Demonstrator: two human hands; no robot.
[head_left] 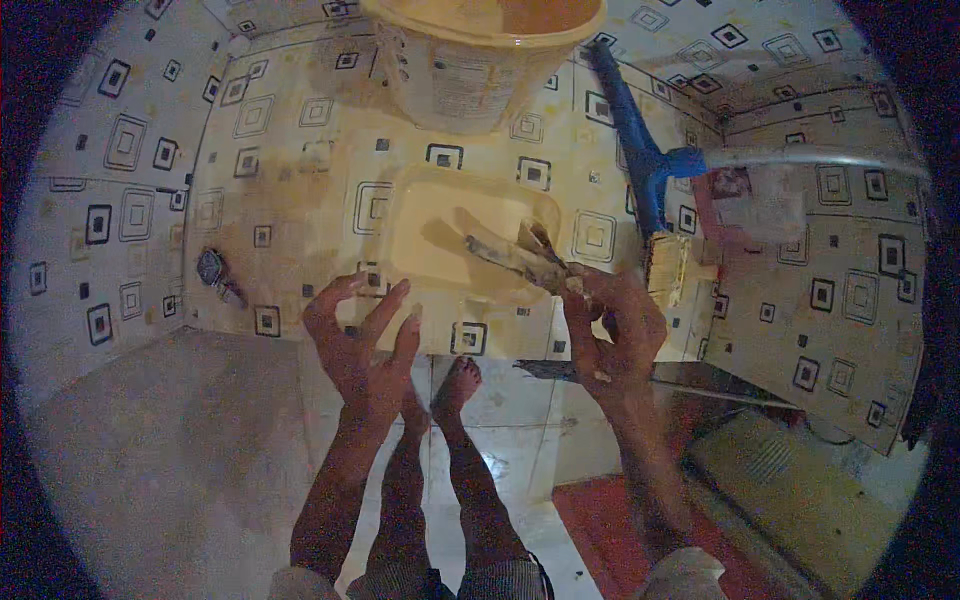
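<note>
My right hand (622, 325) pinches a long, narrow, grimy pale thing (510, 258) with dark streaks, whose exact kind I cannot make out. Its far end points left over a shallow yellow tray (392, 235), and a shorter dark prong sticks up beside it. A shadow falls across the tray's pale floor. My left hand (360, 335) holds nothing; its fingers are spread and slightly curled near the tray's front left corner. Behind the tray stands a large yellowish bucket (455, 85), cut off by the top of the view.
A wristwatch (212, 270) lies at the left of the patterned surface (270, 190). On the right is a blue T-shaped tool head (640, 140) with a grey pole (800, 157), close to a yellow block-like thing (670, 268). A red mat (600, 530) covers floor at the lower right.
</note>
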